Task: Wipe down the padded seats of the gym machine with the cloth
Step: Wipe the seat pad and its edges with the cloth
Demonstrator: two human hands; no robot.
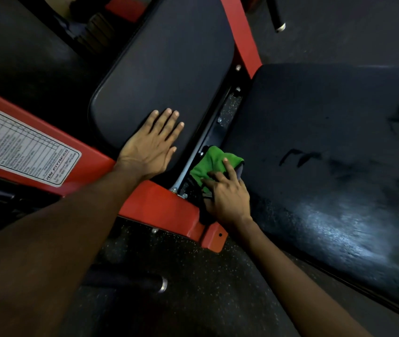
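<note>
green cloth (214, 164) gripped by curled fingers of right hand (227, 198), wiping edge of large seat pad (327, 147); left hand (148, 147) flat, empty, on smaller pad (164, 69) alongside, likely next for sweeping strokes.

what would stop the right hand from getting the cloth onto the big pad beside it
Probably nothing, so yes, it looks reachable. The right hand grips the green cloth right at the edge of the big pad, with no object between them.

My green cloth (214, 164) looks soft and fuzzy; the right seat pad (327, 152) shines, perhaps damp; frame (162, 207) is glossy red-painted metal
</note>
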